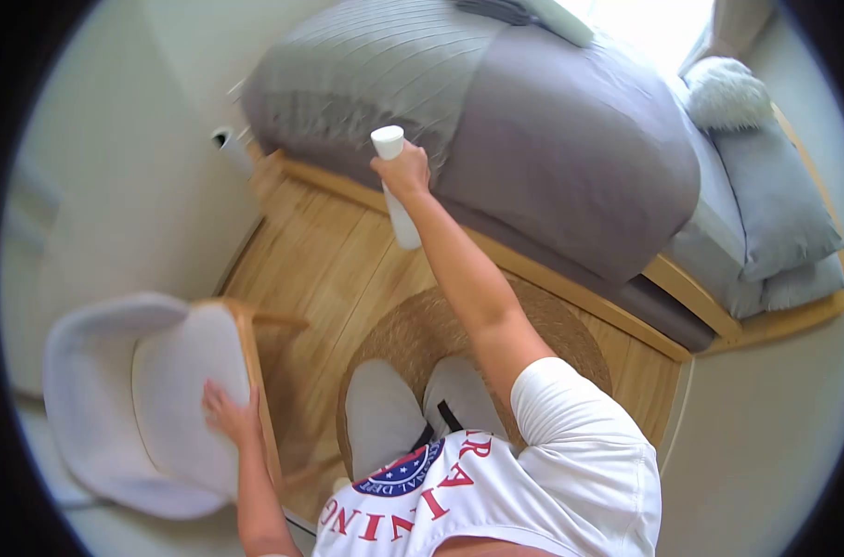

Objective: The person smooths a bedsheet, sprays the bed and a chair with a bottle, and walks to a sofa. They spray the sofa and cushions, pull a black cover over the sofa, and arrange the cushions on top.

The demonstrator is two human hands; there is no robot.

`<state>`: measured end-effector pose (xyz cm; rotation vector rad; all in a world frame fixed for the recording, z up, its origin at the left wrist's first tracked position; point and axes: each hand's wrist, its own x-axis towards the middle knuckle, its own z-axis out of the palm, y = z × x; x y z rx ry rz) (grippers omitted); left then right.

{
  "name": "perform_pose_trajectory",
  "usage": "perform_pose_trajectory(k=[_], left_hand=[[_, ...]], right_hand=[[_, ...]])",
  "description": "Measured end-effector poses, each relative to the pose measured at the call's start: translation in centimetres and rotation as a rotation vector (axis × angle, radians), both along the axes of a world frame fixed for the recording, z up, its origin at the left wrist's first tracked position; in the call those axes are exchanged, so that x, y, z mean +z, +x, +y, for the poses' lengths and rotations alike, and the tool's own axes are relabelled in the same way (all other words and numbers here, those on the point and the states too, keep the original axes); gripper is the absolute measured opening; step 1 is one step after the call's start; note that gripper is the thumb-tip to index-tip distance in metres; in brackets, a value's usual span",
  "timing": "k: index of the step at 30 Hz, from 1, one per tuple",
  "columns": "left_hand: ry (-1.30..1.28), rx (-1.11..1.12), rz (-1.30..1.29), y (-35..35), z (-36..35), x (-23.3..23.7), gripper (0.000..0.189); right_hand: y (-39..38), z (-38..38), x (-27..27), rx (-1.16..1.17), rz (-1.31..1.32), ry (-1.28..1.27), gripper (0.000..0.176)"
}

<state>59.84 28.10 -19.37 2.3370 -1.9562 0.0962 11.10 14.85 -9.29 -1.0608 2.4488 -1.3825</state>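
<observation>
My right hand (406, 171) is stretched forward, its fingers wrapped round a tall white bottle (402, 221). The bottle's round white top (387, 137) shows above the fist, and its lower body hangs below it, in front of the bed's edge. At the lower left, my left hand (230, 412) has its fingers apart over the pale seat of a chair (192, 362). The fingers appear to rest on the seat, with a little blur. Nothing shows in that hand.
A bed with a grey cover (561, 139) and a ribbed throw (385, 56) stands ahead on a wooden frame (334, 188). Grey pillows (779, 200) and a fluffy cushion (727, 93) lie at right. My slippered feet (382, 408) stand on a round woven rug (571, 339).
</observation>
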Motion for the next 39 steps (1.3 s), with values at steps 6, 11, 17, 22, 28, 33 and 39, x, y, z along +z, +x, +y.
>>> perform_pose_trajectory(k=[6, 11, 17, 22, 28, 33, 39], left_hand=[[0.061, 0.000, -0.130, 1.8, 2.2, -1.0, 0.091], [0.250, 0.041, -0.263, -3.1, 0.6, 4.0, 0.086], [-0.107, -0.392, -0.094, -4.4, -1.7, 2.0, 0.082], [0.215, -0.595, 0.024, -17.6, -7.0, 5.7, 0.081], [0.536, -0.879, 0.112, -30.3, -12.5, 10.0, 0.079], [0.811, -0.991, 0.139, -37.3, -17.4, 16.4, 0.078], [1.090, -1.135, 0.132, -43.1, -24.1, 23.3, 0.076]], right_hand=[[-17.7, 11.8, 12.4, -0.024, -0.019, -0.061, 0.035], [-35.3, 21.6, 17.4, -0.348, -0.076, -0.030, 0.033], [-48.1, 24.6, 26.4, -0.551, -0.059, -0.009, 0.048], [-53.8, 23.2, 36.2, -0.761, 0.289, -0.099, 0.050], [-59.8, 30.3, 40.3, -1.158, 0.477, 0.374, 0.057], [-55.4, 42.6, 42.2, -1.450, 0.516, -0.029, 0.056], [-46.2, 42.6, 46.4, -1.481, 0.069, -0.060, 0.039]])
